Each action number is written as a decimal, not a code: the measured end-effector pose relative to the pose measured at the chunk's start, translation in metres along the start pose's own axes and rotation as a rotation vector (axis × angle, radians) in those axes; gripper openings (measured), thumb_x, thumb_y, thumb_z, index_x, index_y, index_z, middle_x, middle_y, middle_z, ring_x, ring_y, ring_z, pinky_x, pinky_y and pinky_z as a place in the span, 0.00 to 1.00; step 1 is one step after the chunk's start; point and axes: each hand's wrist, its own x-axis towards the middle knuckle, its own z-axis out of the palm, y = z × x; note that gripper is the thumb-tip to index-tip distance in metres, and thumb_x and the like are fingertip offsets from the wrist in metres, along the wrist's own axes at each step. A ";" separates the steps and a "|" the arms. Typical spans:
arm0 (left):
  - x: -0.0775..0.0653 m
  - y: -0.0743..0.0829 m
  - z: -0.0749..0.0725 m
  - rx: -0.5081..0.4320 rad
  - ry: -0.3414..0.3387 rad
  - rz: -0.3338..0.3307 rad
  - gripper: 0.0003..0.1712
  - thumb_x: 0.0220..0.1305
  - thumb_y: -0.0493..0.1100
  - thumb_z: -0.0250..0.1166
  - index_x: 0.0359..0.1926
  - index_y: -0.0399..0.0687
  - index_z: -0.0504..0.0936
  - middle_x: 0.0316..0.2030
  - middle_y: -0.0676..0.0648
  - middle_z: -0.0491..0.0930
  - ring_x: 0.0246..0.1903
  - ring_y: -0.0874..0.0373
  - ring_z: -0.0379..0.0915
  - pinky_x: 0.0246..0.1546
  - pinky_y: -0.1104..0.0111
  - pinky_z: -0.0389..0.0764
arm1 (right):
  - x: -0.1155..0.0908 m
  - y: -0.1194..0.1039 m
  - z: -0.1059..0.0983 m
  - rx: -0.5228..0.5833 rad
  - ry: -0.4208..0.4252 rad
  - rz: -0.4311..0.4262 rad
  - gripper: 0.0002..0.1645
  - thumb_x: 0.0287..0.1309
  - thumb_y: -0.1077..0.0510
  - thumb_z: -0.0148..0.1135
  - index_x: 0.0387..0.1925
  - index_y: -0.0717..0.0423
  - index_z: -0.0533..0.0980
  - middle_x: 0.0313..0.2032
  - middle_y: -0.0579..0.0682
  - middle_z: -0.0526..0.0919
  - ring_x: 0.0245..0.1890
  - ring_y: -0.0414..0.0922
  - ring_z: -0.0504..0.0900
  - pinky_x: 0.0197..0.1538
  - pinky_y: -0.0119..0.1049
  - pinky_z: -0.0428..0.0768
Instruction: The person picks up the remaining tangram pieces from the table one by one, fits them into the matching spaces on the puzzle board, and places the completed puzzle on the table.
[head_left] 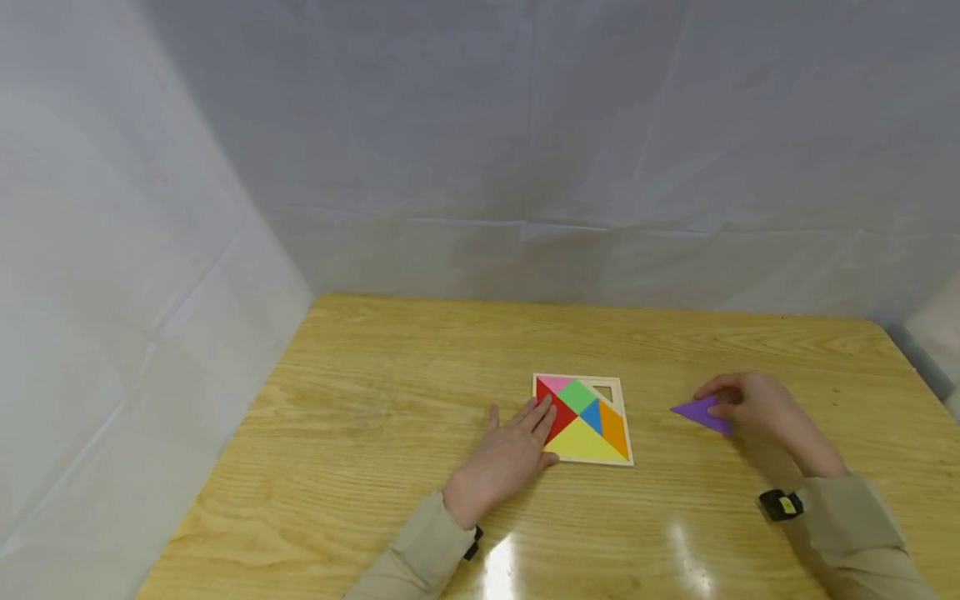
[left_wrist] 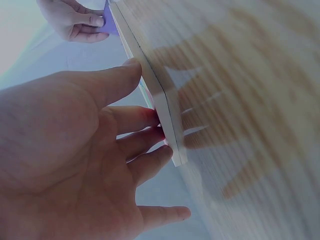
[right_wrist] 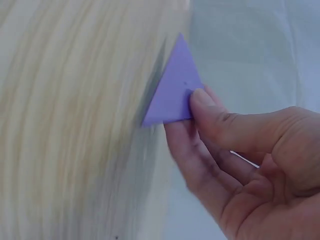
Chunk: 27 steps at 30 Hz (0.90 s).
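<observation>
A square tangram tray with a pale wooden rim lies on the table. In it are a red triangle, a yellow triangle, a green square, a blue triangle, an orange parallelogram and a pink piece. My left hand rests over the tray's left side, its fairly straight fingers on the red triangle and its thumb at the near edge. To the tray's right, my right hand pinches a purple triangle by one corner between thumb and fingers, above the tabletop.
The wooden table extends around the tray on all sides. Grey-white sheeting hangs behind it and at the left. At the tray's upper right corner a small triangular recess shows a brownish surface.
</observation>
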 end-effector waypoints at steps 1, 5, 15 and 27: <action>0.000 0.000 0.000 0.003 0.001 0.001 0.37 0.76 0.58 0.54 0.78 0.48 0.61 0.78 0.51 0.55 0.77 0.56 0.52 0.71 0.40 0.58 | -0.001 0.000 -0.001 0.020 -0.003 0.008 0.10 0.61 0.65 0.68 0.44 0.59 0.86 0.37 0.55 0.87 0.37 0.49 0.83 0.37 0.41 0.79; 0.000 0.000 0.001 0.013 0.008 0.005 0.37 0.76 0.58 0.54 0.78 0.48 0.61 0.78 0.51 0.56 0.77 0.57 0.52 0.71 0.40 0.58 | -0.002 -0.003 -0.002 0.139 -0.005 0.037 0.15 0.66 0.63 0.65 0.52 0.64 0.83 0.39 0.57 0.88 0.36 0.45 0.85 0.35 0.36 0.82; 0.000 0.000 0.000 -0.004 0.002 0.004 0.37 0.76 0.58 0.54 0.78 0.48 0.61 0.78 0.51 0.55 0.77 0.56 0.52 0.71 0.40 0.57 | 0.003 -0.020 0.004 0.323 0.047 0.074 0.21 0.68 0.62 0.64 0.57 0.71 0.78 0.37 0.61 0.88 0.31 0.44 0.87 0.34 0.37 0.86; 0.000 0.000 0.000 -0.005 0.002 0.003 0.37 0.76 0.58 0.54 0.78 0.48 0.61 0.78 0.51 0.55 0.77 0.56 0.52 0.71 0.40 0.57 | 0.004 -0.027 0.010 0.385 0.069 0.098 0.21 0.68 0.59 0.65 0.56 0.70 0.79 0.40 0.60 0.88 0.31 0.41 0.88 0.36 0.39 0.87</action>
